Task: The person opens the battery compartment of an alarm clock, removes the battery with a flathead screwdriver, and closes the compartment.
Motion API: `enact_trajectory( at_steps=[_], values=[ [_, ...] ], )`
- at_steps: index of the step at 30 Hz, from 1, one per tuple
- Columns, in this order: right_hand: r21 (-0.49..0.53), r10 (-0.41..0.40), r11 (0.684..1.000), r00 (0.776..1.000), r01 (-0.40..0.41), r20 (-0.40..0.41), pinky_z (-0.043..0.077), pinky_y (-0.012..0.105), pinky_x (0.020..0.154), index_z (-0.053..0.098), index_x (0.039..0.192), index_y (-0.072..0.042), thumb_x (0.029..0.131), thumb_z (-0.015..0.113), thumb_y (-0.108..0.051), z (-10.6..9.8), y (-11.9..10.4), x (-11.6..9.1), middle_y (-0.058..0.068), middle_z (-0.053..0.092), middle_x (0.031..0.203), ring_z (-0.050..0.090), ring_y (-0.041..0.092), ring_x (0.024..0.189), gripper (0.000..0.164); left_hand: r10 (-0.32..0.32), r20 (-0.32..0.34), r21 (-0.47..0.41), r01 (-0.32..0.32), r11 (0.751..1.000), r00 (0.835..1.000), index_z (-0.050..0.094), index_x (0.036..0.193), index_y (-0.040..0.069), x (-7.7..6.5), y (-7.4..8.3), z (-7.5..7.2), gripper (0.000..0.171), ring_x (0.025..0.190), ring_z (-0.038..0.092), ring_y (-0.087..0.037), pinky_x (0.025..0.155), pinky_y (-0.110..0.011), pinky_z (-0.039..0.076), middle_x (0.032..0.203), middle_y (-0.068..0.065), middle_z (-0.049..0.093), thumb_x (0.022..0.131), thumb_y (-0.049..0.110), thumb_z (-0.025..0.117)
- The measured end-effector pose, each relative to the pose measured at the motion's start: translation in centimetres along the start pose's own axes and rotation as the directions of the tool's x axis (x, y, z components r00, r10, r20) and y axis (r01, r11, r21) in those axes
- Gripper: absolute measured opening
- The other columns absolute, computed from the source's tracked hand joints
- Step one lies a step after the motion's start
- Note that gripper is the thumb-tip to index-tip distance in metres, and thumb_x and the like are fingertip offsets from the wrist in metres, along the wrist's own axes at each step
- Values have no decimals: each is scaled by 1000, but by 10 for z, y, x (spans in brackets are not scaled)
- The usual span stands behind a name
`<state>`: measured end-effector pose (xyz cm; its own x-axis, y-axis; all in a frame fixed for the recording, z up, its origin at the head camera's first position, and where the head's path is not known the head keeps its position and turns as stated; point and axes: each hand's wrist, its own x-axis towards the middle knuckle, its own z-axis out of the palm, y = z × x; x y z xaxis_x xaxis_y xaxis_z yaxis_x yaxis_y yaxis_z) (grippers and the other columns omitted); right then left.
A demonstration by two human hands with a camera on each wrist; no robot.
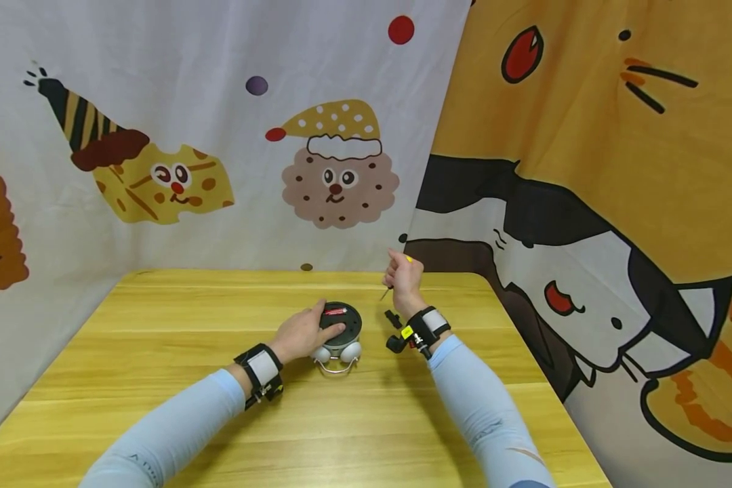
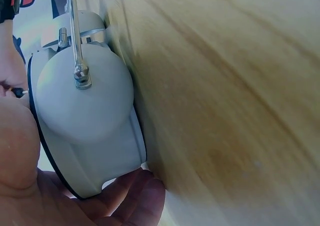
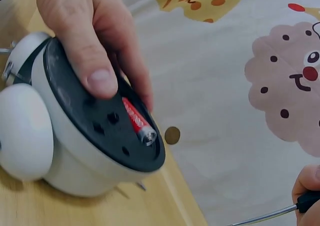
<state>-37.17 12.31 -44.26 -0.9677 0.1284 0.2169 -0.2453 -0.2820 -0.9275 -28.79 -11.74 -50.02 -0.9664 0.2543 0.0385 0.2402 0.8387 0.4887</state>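
Observation:
A white twin-bell alarm clock lies face down on the table, its black back up and its bells and wire handle toward me. My left hand grips it from the left, thumb on the back cover and other fingers around the rim. A red battery sits in the uncovered slot in the back. Right of the clock, my raised right hand holds a screwdriver by its black handle, the thin metal shaft pointing down and apart from the clock. The handle is mostly hidden in my fingers.
A small black piece, perhaps the battery cover, lies on the wooden table below my right hand. Curtains with cartoon prints hang behind the table and along its right side.

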Motion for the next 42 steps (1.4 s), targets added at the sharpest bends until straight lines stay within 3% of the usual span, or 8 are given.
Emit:
enact_trajectory(
  at_steps=[13,18,22,28,35,42],
  values=[
    [-86,-24,996,999,21,-42,29,28,53,43,55,-21,108,67,-21,-23,0,3,-11,33,50,29,8,45,58,-7,0,7,7,1000,1000,33,176,2,-2,0,1,96,140,68,-49,111,-61,59,157,-34,63,110,67,60],
    [-196,-30,980,998,19,-52,28,26,49,46,55,-22,108,67,-22,-31,1,5,-11,37,47,30,8,42,56,-10,2,6,10,1000,1000,32,176,3,-2,1,-1,96,141,67,-49,113,-61,58,158,-34,62,110,67,60],
    [-314,-14,950,998,-4,-57,27,26,48,45,55,-22,108,68,-24,-38,5,6,-12,37,47,31,9,41,57,2,-2,4,-2,1000,1000,34,175,1,-3,2,-1,96,138,69,-50,110,-61,59,155,-35,64,110,66,61],
    [-514,-54,857,998,34,-25,23,27,45,43,55,-20,106,69,-29,-47,6,7,-11,34,47,28,11,41,58,5,-7,5,-5,1000,1000,35,174,0,-3,1,0,96,137,70,-50,109,-61,60,154,-36,65,110,66,61],
    [-666,-66,741,996,85,53,23,28,49,44,56,-17,105,71,-31,-57,4,7,-8,32,50,28,14,45,58,10,-14,11,-10,1000,1000,35,174,0,-2,0,1,96,136,70,-50,108,-61,60,153,-36,65,110,67,61],
    [-797,-91,572,981,193,172,23,27,49,44,56,-17,105,67,-31,-70,12,9,-7,33,51,32,15,45,56,7,-11,8,-7,1000,1000,36,174,0,-2,0,1,96,137,70,-49,109,-61,60,154,-35,65,110,67,61]
  ],
)
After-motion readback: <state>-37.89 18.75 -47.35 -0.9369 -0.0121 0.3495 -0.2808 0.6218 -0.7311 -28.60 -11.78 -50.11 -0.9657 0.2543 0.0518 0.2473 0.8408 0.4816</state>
